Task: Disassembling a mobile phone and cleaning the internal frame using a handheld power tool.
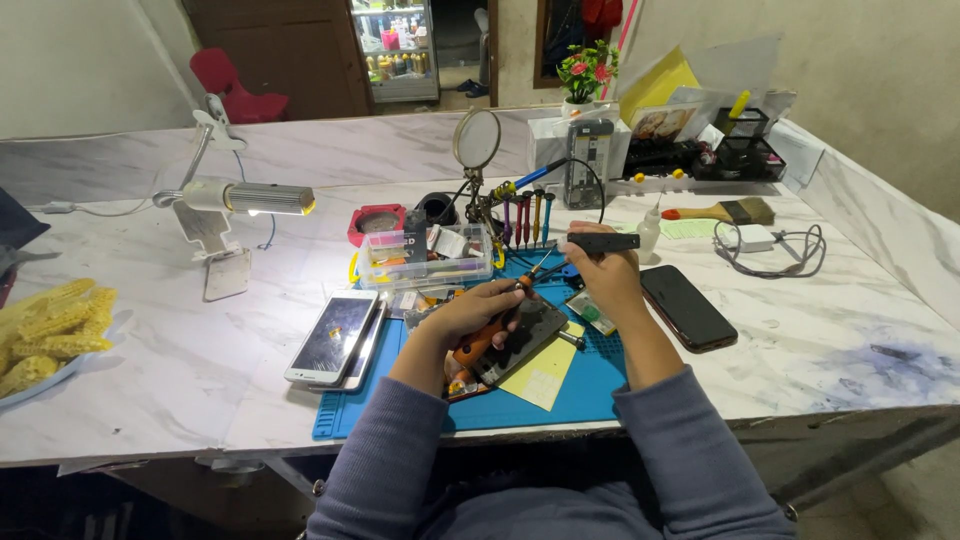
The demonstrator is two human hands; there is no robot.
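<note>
My left hand (478, 308) grips an orange-handled screwdriver (497, 322) over a dark phone (522, 340) that lies on a blue work mat (590, 385). My right hand (606, 272) holds a black pen-shaped tool (601, 242) above the mat, its cable running back to the stand behind. A yellow sheet (542, 375) lies under the phone's near end. Both forearms are in grey sleeves.
A white phone (332, 337) lies left of the mat, a black phone (687, 306) right of it. A clear parts box (425, 256), screwdriver rack (525, 215), magnifier (477, 140), desk lamp (245, 197), brush (722, 211), charger (757, 238) and corn cobs (45, 325) surround the spot.
</note>
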